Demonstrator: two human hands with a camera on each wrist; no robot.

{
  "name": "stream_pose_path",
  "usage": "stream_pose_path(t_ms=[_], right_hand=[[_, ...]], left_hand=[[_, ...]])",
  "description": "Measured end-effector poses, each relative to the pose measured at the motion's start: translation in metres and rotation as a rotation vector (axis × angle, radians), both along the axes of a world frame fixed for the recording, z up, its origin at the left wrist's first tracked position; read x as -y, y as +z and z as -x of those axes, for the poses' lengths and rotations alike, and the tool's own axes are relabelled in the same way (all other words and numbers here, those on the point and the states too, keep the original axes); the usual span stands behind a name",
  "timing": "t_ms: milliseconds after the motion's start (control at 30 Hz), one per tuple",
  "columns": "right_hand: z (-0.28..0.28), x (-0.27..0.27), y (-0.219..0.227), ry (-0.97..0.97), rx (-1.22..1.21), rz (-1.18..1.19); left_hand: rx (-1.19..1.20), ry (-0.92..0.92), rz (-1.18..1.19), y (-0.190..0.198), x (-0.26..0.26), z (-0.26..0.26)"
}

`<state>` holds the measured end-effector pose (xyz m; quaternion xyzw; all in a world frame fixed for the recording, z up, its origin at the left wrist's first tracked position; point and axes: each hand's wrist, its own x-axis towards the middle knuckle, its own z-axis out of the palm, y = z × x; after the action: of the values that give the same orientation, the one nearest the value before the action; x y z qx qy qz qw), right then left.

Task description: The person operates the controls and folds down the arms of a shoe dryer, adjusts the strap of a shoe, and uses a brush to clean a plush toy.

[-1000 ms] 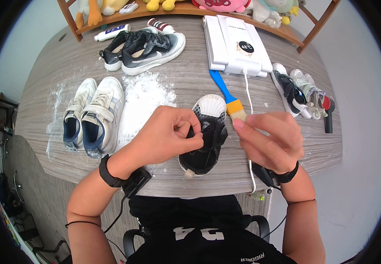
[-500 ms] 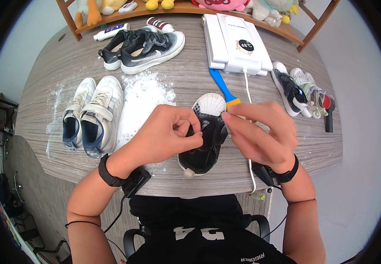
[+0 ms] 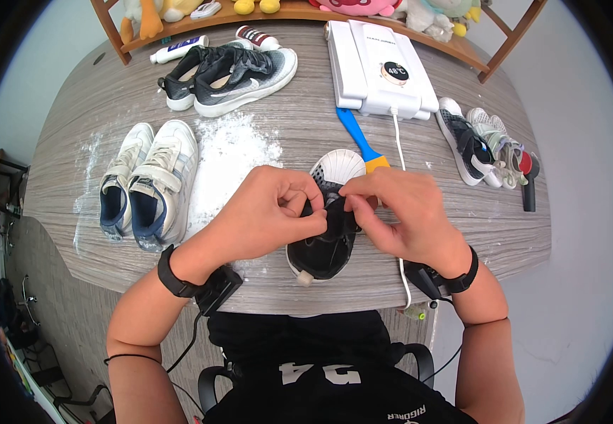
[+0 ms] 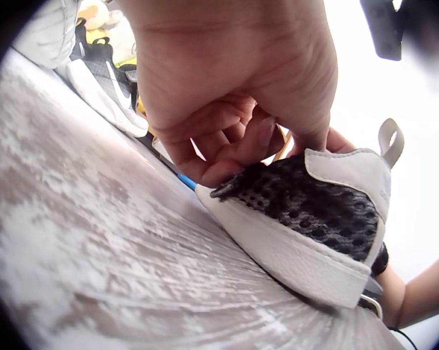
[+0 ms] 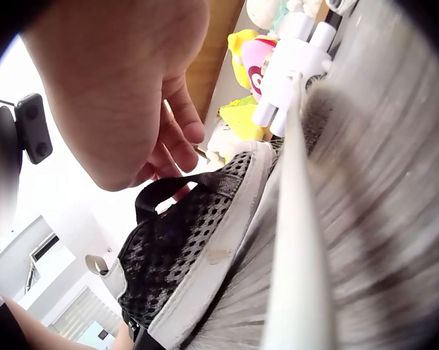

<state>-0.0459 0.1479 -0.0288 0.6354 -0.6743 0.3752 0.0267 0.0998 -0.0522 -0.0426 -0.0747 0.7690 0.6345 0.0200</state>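
Observation:
A small black mesh shoe [image 3: 320,256] with a white toe cap stands on the table before me, its toe pointing away. My left hand [image 3: 267,208] pinches the left edge of the shoe's upper with thumb and curled fingers. On the other side, my right hand [image 3: 411,218] has thumb and forefinger pinched at the shoe's black upper, close to the left fingertips. A black strap [image 5: 155,193] bows outward from the shoe's side in the right wrist view. At the heel, a pale pull loop [image 4: 390,142] sticks up.
A blue-handled brush [image 3: 356,134] lies beyond the shoe, partly behind my right hand. A white device [image 3: 384,71] reading 48°C trails a white cable [image 3: 400,148]. White powder [image 3: 232,162] covers the table near white shoes [image 3: 165,184]; grey sneakers [image 3: 246,81] stand farther back.
My right hand has moved left from beside the brush bristles to the shoe, and its fingertips now pinch the upper. The left hand keeps its grip.

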Motion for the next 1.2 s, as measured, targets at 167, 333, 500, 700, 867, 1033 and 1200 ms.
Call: stream_pose_path(t_ms=[167,333,500,700,867,1033,1200], right_hand=[[-0.004,0.005,0.007,0.068,0.061,-0.067],[0.0,0.004,0.002,0.04,0.158,-0.106],[0.001,0.001,-0.001,0.004,0.196,-0.201],[0.001,-0.001,-0.003,-0.007,0.328,-0.27],[0.008,0.002,0.002,0.078,0.319,-0.031],[0.014,0.002,-0.001,0.127,0.2,0.011],[0.017,0.004,-0.002,0.132,0.198,0.012]], left_hand=[[0.018,-0.015,-0.038,-0.001,-0.001,-0.002],[0.032,0.033,-0.037,-0.003,-0.003,-0.001],[0.082,0.044,-0.085,-0.003,-0.004,0.001],[0.159,0.052,-0.15,0.003,-0.006,0.003],[0.146,0.058,-0.149,0.003,-0.007,0.004],[0.134,0.09,-0.174,0.004,-0.004,0.006],[0.148,0.089,-0.152,0.001,0.001,0.005]])
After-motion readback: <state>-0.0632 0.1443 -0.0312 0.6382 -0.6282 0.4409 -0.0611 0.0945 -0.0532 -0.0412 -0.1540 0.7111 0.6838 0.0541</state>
